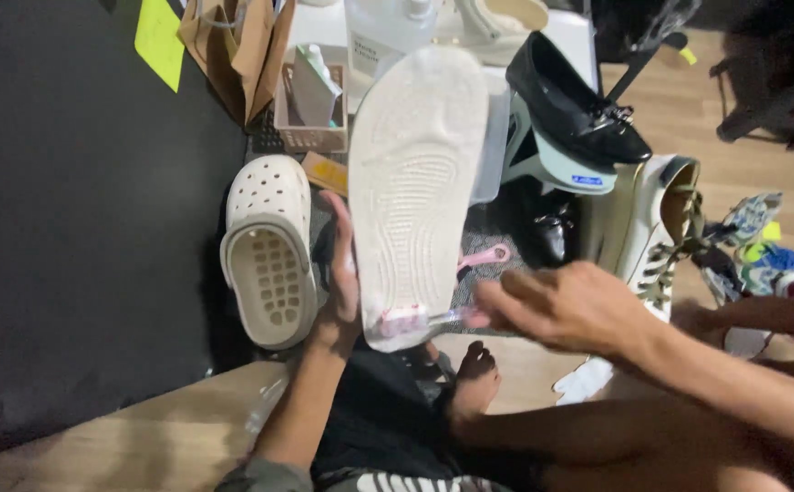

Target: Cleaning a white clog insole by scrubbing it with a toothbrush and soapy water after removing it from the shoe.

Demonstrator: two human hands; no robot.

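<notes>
Near the centre of the view, the left hand (pixel 342 273) grips the cream clog (pixel 418 182) by its left edge, sole turned up toward the camera and toe pointing far. At the near heel end, the right hand (pixel 561 305) is closed on a pink-handled brush (pixel 433 319), whose head rests against the sole; the bristles are blurred, so contact appears likely but is not certain. Left of the held clog, a matching cream clog (pixel 268 251) lies upright on the floor. Far right, a black loafer (pixel 575 100) rests on a stand, with a white lace-up sneaker (pixel 657 223) beside it.
</notes>
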